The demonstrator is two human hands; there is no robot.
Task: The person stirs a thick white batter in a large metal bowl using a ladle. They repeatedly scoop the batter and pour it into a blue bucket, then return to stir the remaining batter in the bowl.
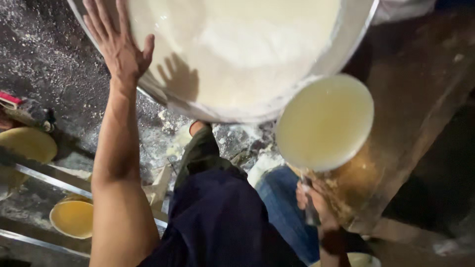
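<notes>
Left hand (118,47): fingers spread flat, palm pressed on rim/outer wall of the large metal basin (354,29). Basin sits at top of view, filled w/ white batter (237,44); the hand's shadow falls on the batter surface.

Right hand (316,200): fingers wrapped tight on the handle of a ladle (324,121). Ladle bowl is round, full nearly to the rim w/ pale yellowish liquid, held level just beside basin's lower right edge, above the floor and the person's leg (213,212).

Floor (44,64): dark, rough, spattered w/ white residue. Yellow bowl (73,217) lies lower left, beside a metal rail (44,179).

Risk assessment:
- Ladle near brim: any tilt or jolt would prob. spill liquid on leg/floor.
- Ladle rim close to basin edge: contact could knock it and slop contents.
- Basin braced by one hand only: if pushed, it may shift or tip.
- Floor residue looks slick: footing may slip.
</notes>
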